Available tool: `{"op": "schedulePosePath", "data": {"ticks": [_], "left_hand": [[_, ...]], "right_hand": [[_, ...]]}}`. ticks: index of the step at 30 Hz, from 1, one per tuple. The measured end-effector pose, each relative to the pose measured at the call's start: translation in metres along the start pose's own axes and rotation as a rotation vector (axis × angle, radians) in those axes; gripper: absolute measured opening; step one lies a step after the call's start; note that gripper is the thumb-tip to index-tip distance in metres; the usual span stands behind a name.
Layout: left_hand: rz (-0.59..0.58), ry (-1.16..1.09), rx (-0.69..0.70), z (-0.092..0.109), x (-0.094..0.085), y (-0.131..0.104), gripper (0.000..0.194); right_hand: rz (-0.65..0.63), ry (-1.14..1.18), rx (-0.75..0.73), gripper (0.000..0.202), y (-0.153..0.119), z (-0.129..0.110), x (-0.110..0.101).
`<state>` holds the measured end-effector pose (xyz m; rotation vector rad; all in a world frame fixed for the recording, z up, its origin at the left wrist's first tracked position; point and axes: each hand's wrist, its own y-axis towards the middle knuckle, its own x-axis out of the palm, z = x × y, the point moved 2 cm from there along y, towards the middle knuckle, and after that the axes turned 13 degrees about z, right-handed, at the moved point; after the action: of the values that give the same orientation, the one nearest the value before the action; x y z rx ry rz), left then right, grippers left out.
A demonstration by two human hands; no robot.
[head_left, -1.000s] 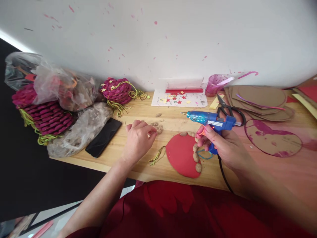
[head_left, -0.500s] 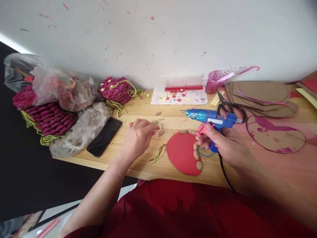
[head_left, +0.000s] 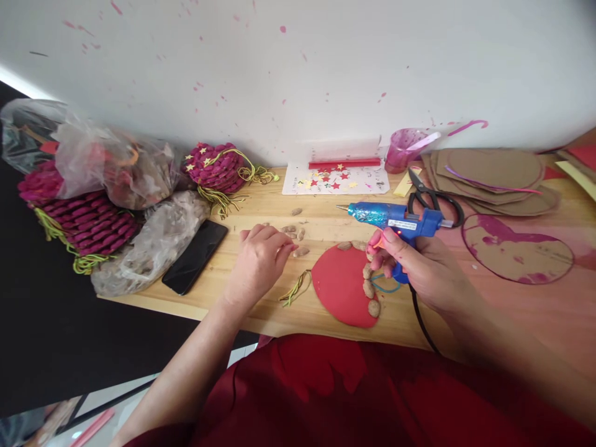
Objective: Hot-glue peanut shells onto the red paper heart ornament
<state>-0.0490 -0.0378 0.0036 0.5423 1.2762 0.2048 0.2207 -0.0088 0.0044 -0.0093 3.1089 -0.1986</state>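
The loose peanuts [head_left: 301,252] lay in a small cluster on the table [head_left: 254,214], just beyond the fingertips of the left hand [head_left: 259,264] and to their right; the nearest nut's long axis ran roughly crosswise. The left hand was much nearer to them than the right. Its fingers were bent and bunched (whether they pinched a nut I could not tell). The shells were tan, waisted and rough-looking. Just right of them and nearer the body sat a flat, rounded red piece [head_left: 339,285], matt and smooth, with more nuts set along its far and right edges and a stringy green tassel [head_left: 295,290] at its left. The right hand [head_left: 426,264] was closed around a blue plastic glue gun [head_left: 395,217], its metal nozzle pointing left. Further out were black scissors [head_left: 435,202], stacked brown cardboard [head_left: 493,171] and a glossy phone [head_left: 195,256].
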Motion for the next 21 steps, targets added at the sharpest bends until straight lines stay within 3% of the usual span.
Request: {"op": "schedulePosePath", "data": {"ticks": [5, 21], "left_hand": [[-0.002, -0.052, -0.074, 0.003, 0.0, -0.002, 0.01], [-0.066, 0.081, 0.027, 0.015, 0.006, 0.005, 0.011]], "right_hand": [[-0.004, 0.004, 0.013, 0.054, 0.0, 0.001, 0.001], [-0.032, -0.04, 0.016, 0.054, -0.003, -0.001, 0.0]]}}
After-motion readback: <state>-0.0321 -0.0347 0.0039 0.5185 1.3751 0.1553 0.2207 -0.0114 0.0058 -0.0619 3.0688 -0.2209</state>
